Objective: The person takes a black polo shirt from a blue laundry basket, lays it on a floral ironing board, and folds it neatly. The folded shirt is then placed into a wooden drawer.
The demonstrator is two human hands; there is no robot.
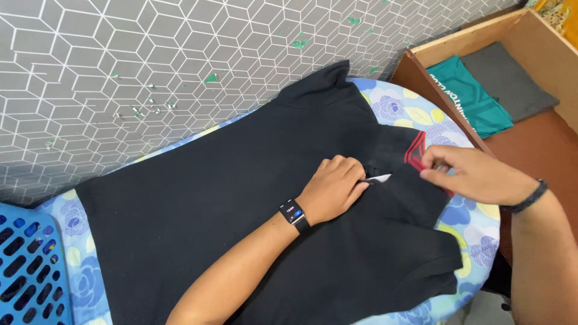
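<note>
Flat across the floral-covered ironing board (475,232) lies a black shirt (241,198), its collar toward the board's rounded end. Left hand (333,188) presses open-palmed beside the collar; right hand (475,174) pinches the collar edge. Behind runs a grey geometric wall (150,66). A wooden drawer (530,36) holds a green garment (469,96) and a grey one (512,81); a blue basket (27,271) sits at the board's far end.

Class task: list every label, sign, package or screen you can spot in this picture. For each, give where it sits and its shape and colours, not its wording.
Watch screen: on the left wrist, small dark rectangle with a blue spot.
Neck label: white strip inside the black shirt's collar, between the hands.
Print: white lettering along the teal garment's edge, in the wooden drawer.
</note>
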